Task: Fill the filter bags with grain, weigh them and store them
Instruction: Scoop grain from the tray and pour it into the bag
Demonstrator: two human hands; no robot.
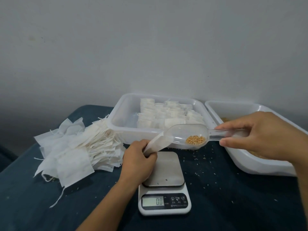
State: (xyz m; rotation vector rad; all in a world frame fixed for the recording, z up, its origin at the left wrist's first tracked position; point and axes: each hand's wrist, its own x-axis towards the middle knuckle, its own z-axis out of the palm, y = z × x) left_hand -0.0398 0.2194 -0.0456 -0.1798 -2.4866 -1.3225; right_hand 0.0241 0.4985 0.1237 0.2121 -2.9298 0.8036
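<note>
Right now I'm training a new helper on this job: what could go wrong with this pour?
The bag is pinched by the left hand alone, so its mouth may close and grain may spill. Loose grains already lie on the cloth. Spill on the scale, reading 0.0, could skew the weight.

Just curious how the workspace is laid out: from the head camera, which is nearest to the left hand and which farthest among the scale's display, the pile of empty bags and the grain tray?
From the left hand:
1. Pile of empty bags, just to its left.
2. Scale's display, below, toward the person.
3. Grain tray, far right.
</note>
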